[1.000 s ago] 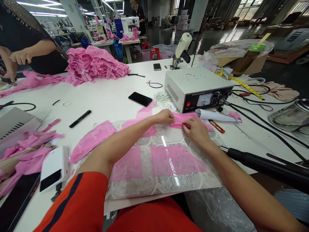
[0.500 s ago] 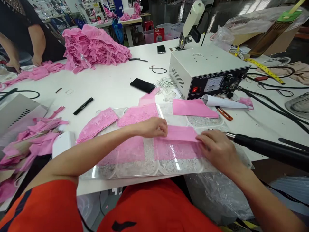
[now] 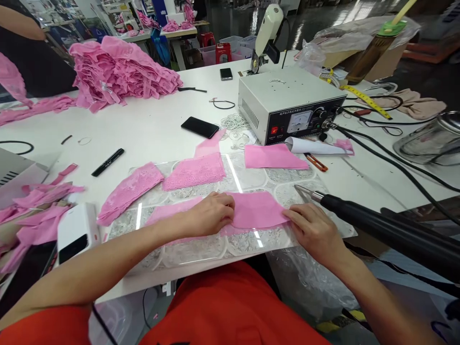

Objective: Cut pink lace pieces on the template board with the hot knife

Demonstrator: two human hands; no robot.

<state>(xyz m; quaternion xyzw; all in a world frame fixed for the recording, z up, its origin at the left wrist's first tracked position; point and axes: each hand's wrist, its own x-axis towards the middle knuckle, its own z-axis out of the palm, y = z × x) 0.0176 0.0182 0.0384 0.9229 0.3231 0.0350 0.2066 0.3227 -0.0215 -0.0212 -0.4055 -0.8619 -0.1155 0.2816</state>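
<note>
Pink: with right hand (image 3: 312, 230), pinches fabric panel (image 3: 257, 209) by right edge; with left hand (image 3: 212, 213) curled opposite, cannot tell whether pinching; lies over patterned mat (image 3: 194, 251); may skew if tugged unevenly, or snag on nearby handpiece (image 3: 379, 227).

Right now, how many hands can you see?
2: the left hand at the left end of the pink cloth, the right hand at its right edge. Another person's arm shows at top left, but their hands are out of sight.
</note>
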